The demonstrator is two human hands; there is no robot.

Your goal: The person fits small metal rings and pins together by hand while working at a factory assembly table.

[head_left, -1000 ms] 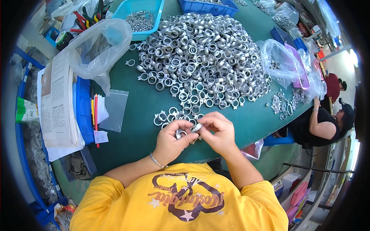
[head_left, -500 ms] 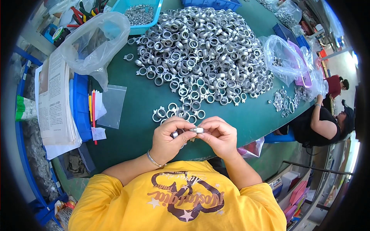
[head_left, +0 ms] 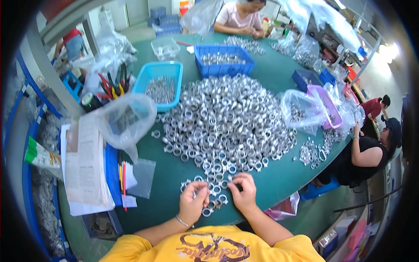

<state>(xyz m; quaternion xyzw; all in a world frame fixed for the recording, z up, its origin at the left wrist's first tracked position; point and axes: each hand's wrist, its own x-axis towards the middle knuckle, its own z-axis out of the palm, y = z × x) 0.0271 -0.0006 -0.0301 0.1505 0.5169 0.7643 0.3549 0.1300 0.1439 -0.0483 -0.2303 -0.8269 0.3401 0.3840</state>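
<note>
My left hand is closed, its fingers curled inward. Whatever they hold is hidden behind the knuckles. To its right, my right hand reaches to the edge of the small loose group, its thumb and forefinger at a silvery metal ring; the grip there is small and partly blurred. Between the two hands lie several loose metal rings with small lugs. Beyond them rises a large heap of the same rings.
Left stand a turquoise basket of small parts, a plastic bag, newspapers and pliers. A blue crate sits behind the heap. On the right are a purple tray and a seated person; another person sits across.
My hands have parted; before, they met at one metal ring. The right hand has moved to the loose rings. The view has tilted up, bringing the far side of the table in.
</note>
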